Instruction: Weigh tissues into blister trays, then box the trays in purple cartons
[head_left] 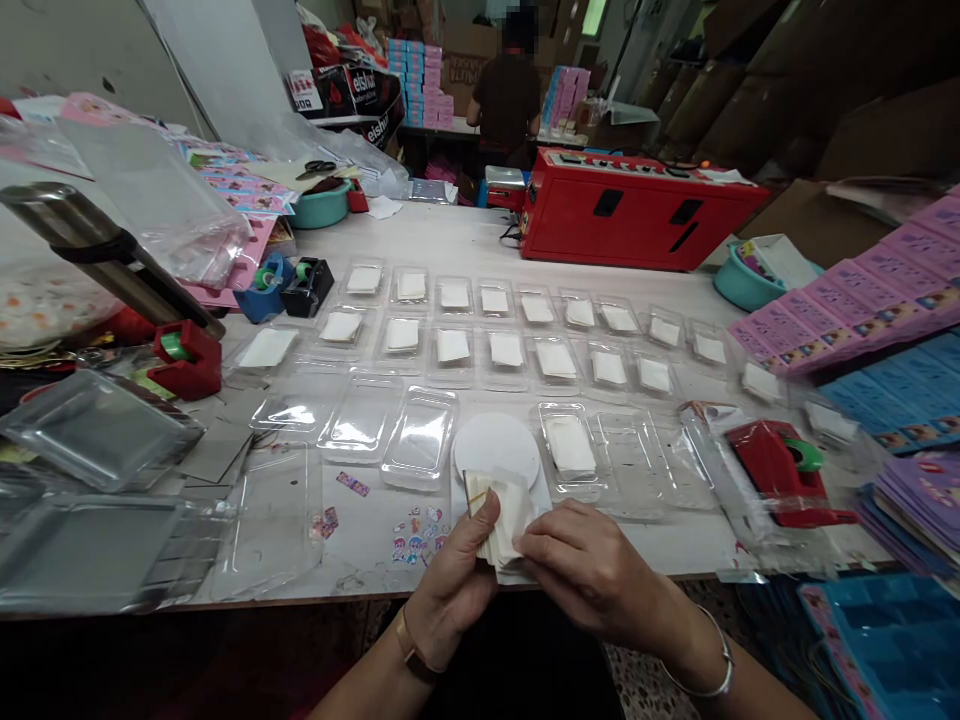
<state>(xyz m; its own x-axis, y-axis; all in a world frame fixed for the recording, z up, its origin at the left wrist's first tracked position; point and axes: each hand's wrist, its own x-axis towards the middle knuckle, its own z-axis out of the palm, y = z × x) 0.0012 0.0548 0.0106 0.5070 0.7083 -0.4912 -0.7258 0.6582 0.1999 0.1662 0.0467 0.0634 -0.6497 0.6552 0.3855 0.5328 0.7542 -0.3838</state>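
My left hand [454, 580] grips a small stack of white paper cards [504, 520] at the table's near edge. My right hand [581, 570] pinches the same stack from the right side, fingers on the front card. Just beyond the stack lies a white round disc [496, 447]. Right of it a clear plastic blister tray [568, 447] holds one white card. Empty clear trays [420, 435] lie to the left of the disc. Two rows of clear trays with white cards [506, 350] stretch across the middle of the table.
A red machine [637, 208] stands at the back. Red tape dispensers sit at right [780, 470] and left [187, 355]. Pink and blue card packs [862, 300] pile at right. Clear tray stacks [97, 430] lie at left. Small stickers [416, 540] lie near my hands. A person [510, 95] stands far back.
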